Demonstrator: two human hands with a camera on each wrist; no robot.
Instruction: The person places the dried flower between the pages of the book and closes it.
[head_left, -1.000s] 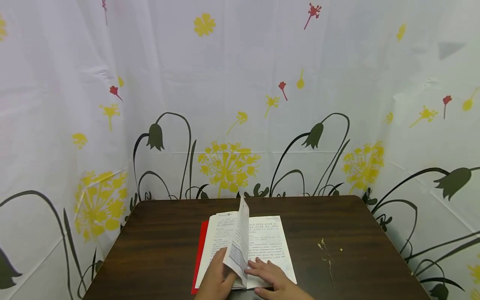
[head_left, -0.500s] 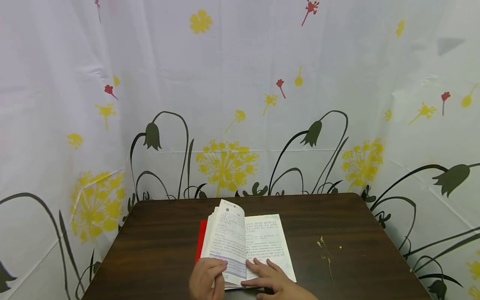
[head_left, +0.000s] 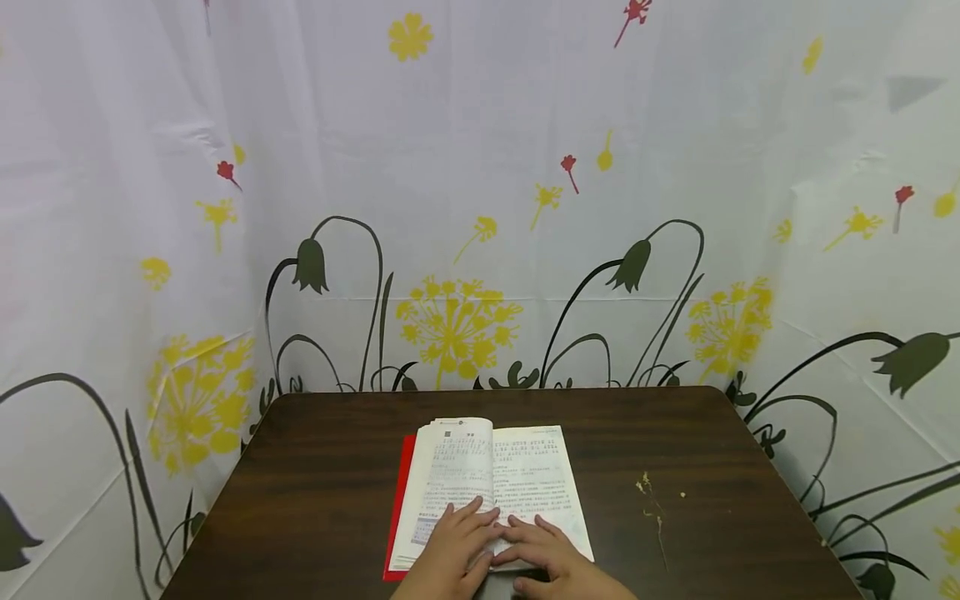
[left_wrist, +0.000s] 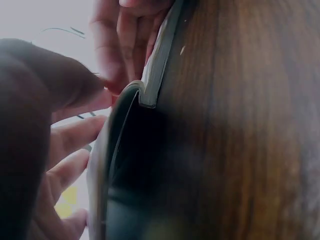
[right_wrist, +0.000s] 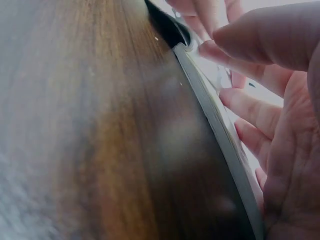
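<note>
An open book (head_left: 532, 475) with printed pages lies on a dark wooden table, its red cover (head_left: 401, 500) showing along the left side. My left hand (head_left: 453, 546) rests on the lower part of the left page, fingers spread toward the spine. On the lower right page lies my right hand (head_left: 547, 558), its fingers spread as well. The fingertips of both hands come close together at the spine. From the left wrist view, the left-hand pages (left_wrist: 102, 165) arch up from the table near the spine. The right wrist view shows fingertips (right_wrist: 230, 97) on the page above the book's edge.
A dried sprig (head_left: 654, 512) lies on the table (head_left: 315, 483) right of the book, with a small yellowish bit (head_left: 682, 495) beside it. Behind the table hangs a white curtain (head_left: 480, 150) with printed flowers.
A raised page has turned over to the left and now lies flat. My left hand moved off the book's left edge onto the left page. My right hand stayed on the right page.
</note>
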